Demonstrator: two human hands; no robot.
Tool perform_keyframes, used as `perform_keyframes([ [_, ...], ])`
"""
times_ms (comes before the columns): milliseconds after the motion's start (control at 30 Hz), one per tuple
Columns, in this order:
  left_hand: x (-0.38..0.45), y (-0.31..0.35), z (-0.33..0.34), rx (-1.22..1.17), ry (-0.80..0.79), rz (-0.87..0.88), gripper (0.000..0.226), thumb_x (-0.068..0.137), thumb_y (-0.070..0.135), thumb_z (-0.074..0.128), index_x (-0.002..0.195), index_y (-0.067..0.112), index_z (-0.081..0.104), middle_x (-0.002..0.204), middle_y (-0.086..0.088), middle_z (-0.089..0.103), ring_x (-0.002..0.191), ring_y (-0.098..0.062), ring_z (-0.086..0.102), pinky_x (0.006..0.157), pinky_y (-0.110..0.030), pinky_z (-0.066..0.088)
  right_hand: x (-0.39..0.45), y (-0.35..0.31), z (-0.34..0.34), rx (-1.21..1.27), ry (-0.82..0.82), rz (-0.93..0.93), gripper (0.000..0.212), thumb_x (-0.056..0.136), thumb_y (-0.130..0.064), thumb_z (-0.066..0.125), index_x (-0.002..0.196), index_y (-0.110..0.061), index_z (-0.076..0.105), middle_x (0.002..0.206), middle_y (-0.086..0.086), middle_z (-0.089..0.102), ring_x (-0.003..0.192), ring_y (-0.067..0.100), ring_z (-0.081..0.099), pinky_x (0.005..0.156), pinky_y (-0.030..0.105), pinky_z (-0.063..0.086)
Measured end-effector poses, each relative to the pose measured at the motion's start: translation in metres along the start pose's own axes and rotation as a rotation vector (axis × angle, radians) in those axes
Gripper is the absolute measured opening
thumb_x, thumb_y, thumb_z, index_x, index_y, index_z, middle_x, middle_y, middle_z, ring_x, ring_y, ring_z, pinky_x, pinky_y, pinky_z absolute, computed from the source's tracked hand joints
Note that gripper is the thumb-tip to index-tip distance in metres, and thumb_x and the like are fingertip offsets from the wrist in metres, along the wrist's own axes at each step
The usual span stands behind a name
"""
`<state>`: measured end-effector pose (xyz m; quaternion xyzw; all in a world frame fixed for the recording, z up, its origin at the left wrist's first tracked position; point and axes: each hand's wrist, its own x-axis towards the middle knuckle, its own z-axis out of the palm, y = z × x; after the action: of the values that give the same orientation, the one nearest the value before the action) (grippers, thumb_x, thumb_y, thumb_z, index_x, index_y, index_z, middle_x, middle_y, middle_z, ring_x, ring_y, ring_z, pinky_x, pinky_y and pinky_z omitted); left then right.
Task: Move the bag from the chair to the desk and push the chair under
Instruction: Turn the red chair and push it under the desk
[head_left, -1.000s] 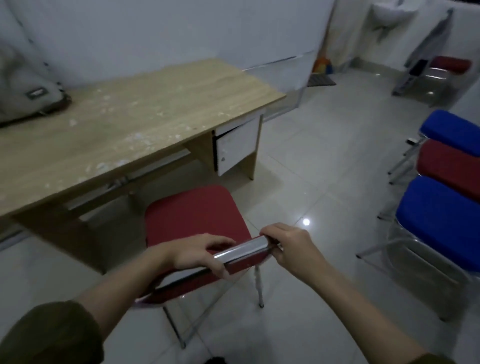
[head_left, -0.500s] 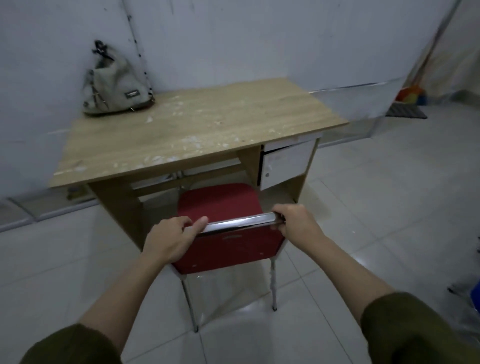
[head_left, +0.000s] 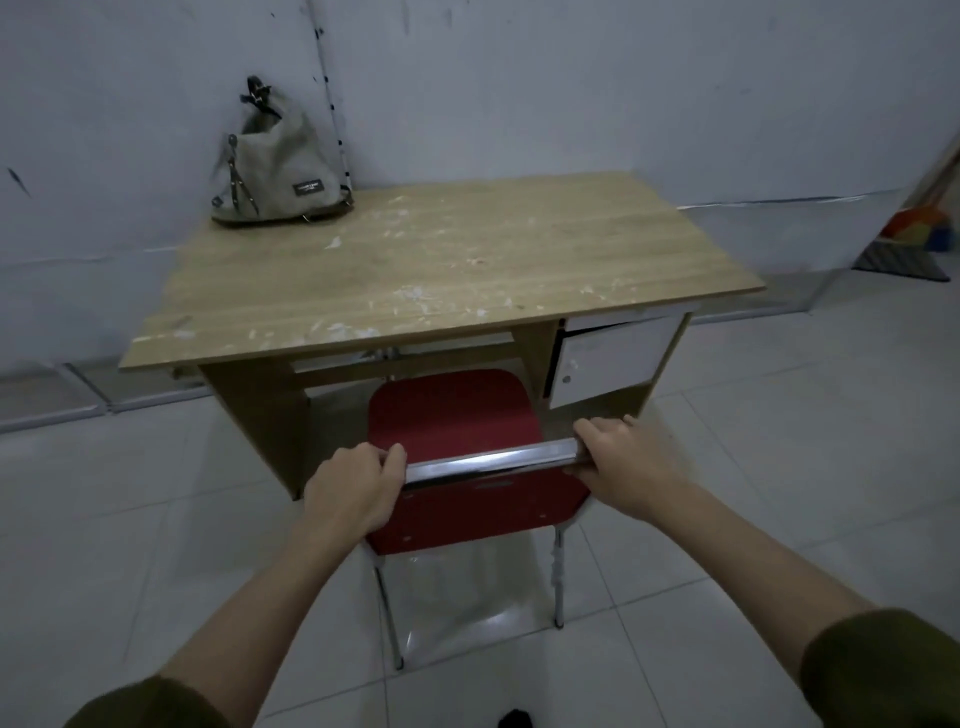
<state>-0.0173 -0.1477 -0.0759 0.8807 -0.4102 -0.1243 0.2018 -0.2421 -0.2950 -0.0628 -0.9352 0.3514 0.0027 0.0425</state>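
A grey-green canvas bag (head_left: 278, 163) stands upright on the back left corner of the wooden desk (head_left: 441, 260), leaning on the wall. The red chair (head_left: 457, 415) faces the desk, its seat front just under the desk edge. My left hand (head_left: 356, 486) grips the left end of the chair's shiny metal back rail (head_left: 488, 462). My right hand (head_left: 623, 467) grips the rail's right end. The chair's red backrest hangs below the rail between my hands.
A white drawer unit (head_left: 608, 358) fills the desk's right underside, close to the chair's right side. The desk's left leg panel (head_left: 260, 415) stands left of the chair. A broom and coloured items (head_left: 914, 239) lie at the far right wall. Pale tiled floor surrounds everything.
The view swung left to face the desk squarely. The chair, held by both hands, turned to line up with the desk opening and moved toward it; the bag came into full view.
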Motion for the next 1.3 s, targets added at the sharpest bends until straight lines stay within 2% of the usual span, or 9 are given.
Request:
perform_keyframes([
  [133, 0.003, 0.000, 0.000, -0.027, -0.021, 0.057, 0.052, 0.091, 0.038, 0.035, 0.047, 0.012, 0.047, 0.057, -0.008, 0.055, 0.062, -0.029, 0.055, 0.056, -0.034, 0.033, 0.023, -0.007, 0.003, 0.010, -0.007, -0.230, 0.038, 0.080, -0.043, 0.058, 0.106, -0.014, 0.055, 0.096, 0.005, 0.064, 0.085, 0.030, 0.062, 0.068, 0.032, 0.044],
  [300, 0.019, 0.001, -0.002, -0.167, 0.015, 0.119, 0.057, 0.078, 0.048, 0.031, 0.059, 0.007, 0.065, 0.059, -0.010, 0.064, 0.060, -0.024, 0.058, 0.057, -0.036, 0.038, 0.050, 0.006, 0.006, -0.099, 0.170, -0.410, 0.031, 0.061, -0.047, 0.071, 0.076, -0.021, 0.064, 0.055, -0.002, 0.063, 0.037, 0.022, 0.056, 0.037, 0.018, 0.035],
  [633, 0.091, 0.001, -0.017, -0.305, 0.124, 0.124, 0.044, 0.074, 0.046, 0.037, 0.064, 0.020, 0.072, 0.062, -0.005, 0.070, 0.061, -0.018, 0.062, 0.060, -0.038, 0.046, 0.118, 0.018, -0.011, 0.012, 0.299, -0.469, 0.036, 0.061, -0.044, 0.079, 0.072, -0.015, 0.060, 0.052, 0.002, 0.062, 0.033, 0.025, 0.051, 0.039, 0.013, 0.016],
  [767, 0.102, -0.012, -0.029, -0.320, 0.154, 0.168, 0.044, 0.071, 0.043, 0.038, 0.063, 0.016, 0.072, 0.055, 0.001, 0.066, 0.067, -0.011, 0.061, 0.055, -0.027, 0.039, 0.126, -0.002, -0.004, 0.063, 0.351, -0.474, 0.037, 0.062, -0.042, 0.079, 0.073, -0.015, 0.057, 0.054, 0.003, 0.063, 0.035, 0.027, 0.054, 0.037, 0.022, 0.031],
  [833, 0.107, -0.023, -0.033, -0.322, 0.166, 0.203, 0.040, 0.071, 0.040, 0.039, 0.062, 0.017, 0.071, 0.069, 0.013, 0.067, 0.063, -0.005, 0.060, 0.054, -0.022, 0.038, 0.127, -0.016, 0.001, 0.086, 0.371, -0.440, 0.036, 0.061, -0.041, 0.079, 0.073, -0.016, 0.057, 0.056, 0.003, 0.065, 0.037, 0.028, 0.056, 0.035, 0.025, 0.038],
  [900, 0.106, -0.039, -0.037, -0.330, 0.169, 0.205, 0.032, 0.071, 0.039, 0.041, 0.059, 0.026, 0.068, 0.077, 0.023, 0.066, 0.063, -0.005, 0.061, 0.055, -0.023, 0.039, 0.120, -0.037, 0.011, 0.069, 0.373, -0.407, 0.036, 0.058, -0.042, 0.079, 0.072, -0.017, 0.057, 0.055, 0.001, 0.065, 0.036, 0.028, 0.057, 0.033, 0.026, 0.041],
  [1000, 0.095, -0.061, -0.035, -0.338, 0.182, 0.167, 0.024, 0.069, 0.038, 0.043, 0.055, 0.041, 0.062, 0.068, 0.029, 0.067, 0.061, 0.000, 0.060, 0.055, -0.015, 0.038, 0.109, -0.063, 0.030, 0.033, 0.357, -0.423, 0.035, 0.051, -0.036, 0.083, 0.069, -0.019, 0.059, 0.047, -0.001, 0.063, 0.030, 0.023, 0.053, 0.030, 0.022, 0.036],
  [1167, 0.104, -0.046, -0.017, -0.367, 0.249, 0.089, 0.034, 0.066, 0.041, 0.040, 0.058, 0.023, 0.067, 0.054, 0.003, 0.065, 0.067, -0.013, 0.058, 0.060, -0.030, 0.041, 0.129, -0.037, 0.030, 0.038, 0.404, -0.450, 0.034, 0.058, -0.042, 0.080, 0.070, -0.017, 0.060, 0.048, 0.000, 0.062, 0.031, 0.026, 0.054, 0.030, 0.023, 0.038],
  [1300, 0.126, -0.017, 0.002, -0.380, 0.327, 0.037, 0.043, 0.064, 0.044, 0.038, 0.063, 0.016, 0.072, 0.059, -0.002, 0.066, 0.058, -0.012, 0.057, 0.055, -0.025, 0.039, 0.163, 0.009, 0.021, 0.050, 0.366, -0.485, 0.036, 0.060, -0.043, 0.080, 0.071, -0.016, 0.059, 0.049, 0.002, 0.060, 0.031, 0.028, 0.051, 0.034, 0.021, 0.031],
])
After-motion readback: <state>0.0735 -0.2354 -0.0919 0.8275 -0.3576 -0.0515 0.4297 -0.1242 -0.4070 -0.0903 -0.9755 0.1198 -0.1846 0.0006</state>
